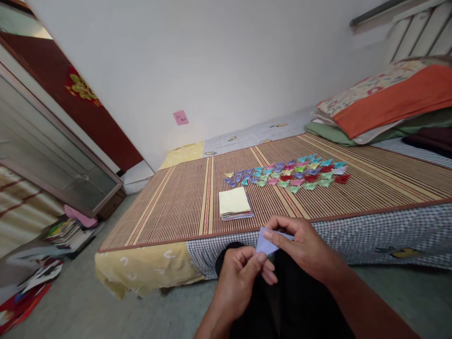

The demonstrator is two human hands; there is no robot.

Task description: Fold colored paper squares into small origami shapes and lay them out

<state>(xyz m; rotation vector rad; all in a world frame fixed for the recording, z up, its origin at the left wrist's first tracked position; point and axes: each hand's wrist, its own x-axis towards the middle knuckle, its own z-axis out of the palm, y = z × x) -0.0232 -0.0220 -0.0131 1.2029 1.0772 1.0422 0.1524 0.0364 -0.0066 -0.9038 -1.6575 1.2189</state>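
Observation:
Between my two hands is a small folded piece of lavender paper (265,246), held above my dark-clothed lap. My left hand (243,270) pinches its lower left corner between thumb and fingers. My right hand (300,242) grips its upper right part, thumb on top and fingers behind, so part of the paper is hidden. Just beyond my hands, a stack of square paper sheets (234,201) lies on the bed mat, a pale yellow one on top. Behind the stack, several small folded paper pieces (287,173) in many colours are set out in rows.
A striped bamboo mat (169,202) covers the bed, with checked and yellow cloth at its edge. Folded bedding (384,103) is piled at the right. A pink note (181,117) is on the wall. Books (67,235) lie on the floor at the left beside a cabinet.

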